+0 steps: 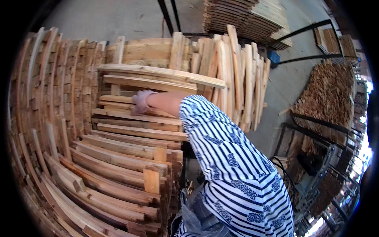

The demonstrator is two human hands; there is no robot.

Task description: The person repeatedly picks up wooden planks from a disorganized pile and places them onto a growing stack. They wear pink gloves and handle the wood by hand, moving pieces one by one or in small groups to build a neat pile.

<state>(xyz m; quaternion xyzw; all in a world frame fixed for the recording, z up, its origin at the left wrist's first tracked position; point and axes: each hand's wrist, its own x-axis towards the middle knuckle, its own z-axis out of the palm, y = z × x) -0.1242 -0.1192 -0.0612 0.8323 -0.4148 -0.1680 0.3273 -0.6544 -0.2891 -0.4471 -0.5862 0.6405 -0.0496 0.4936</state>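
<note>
My right hand point(142, 102), in a pale pinkish glove, reaches left across a stack of wooden slats. Its fingers curl down over a wooden slat point(115, 105) in the upper middle of the stack; their tips are hidden. Just beyond the hand, a long pale board point(162, 73) and a shorter board point(150, 83) lie crosswise. Nearer to me, more slats point(142, 131) lie side by side in rows. A striped sleeve covers most of my right arm. My left hand is not in view.
Tightly stacked wood ends point(63, 79) rise like a wall on the left. Loose upright slats point(237, 79) lean beyond my arm. Further off stand a tall wood pile point(244, 17), a heap of cut pieces point(327, 91) and black metal frames point(304, 29). Machinery point(319, 173) stands at right.
</note>
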